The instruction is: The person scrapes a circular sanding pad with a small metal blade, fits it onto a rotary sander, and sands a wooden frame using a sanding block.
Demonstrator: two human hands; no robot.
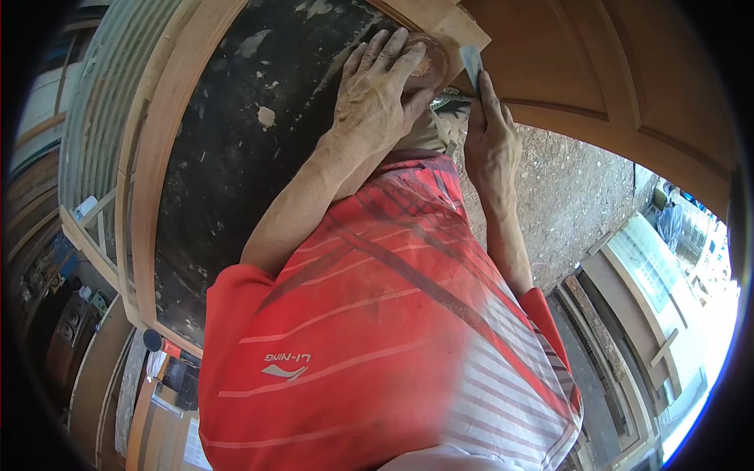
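My left hand (373, 98) lies with its fingers spread on a rounded brown object (428, 67), at the top middle above the dark worktop (228, 133). To the right, my right hand (492, 145) is closed around a thin flat blade-like tool (472, 61), whose pale end points up. The tool's tip is beside the corner of a light wooden piece (463, 33). The lower part of the tool is hidden in my fingers.
A large panelled wooden door (565, 59) fills the upper right. Long wooden strips (157, 141) edge the worktop on the left. Boards (620, 314) lean at the lower right, beyond the rough, littered floor (550, 180). Corrugated sheets (102, 110) stand at the far left.
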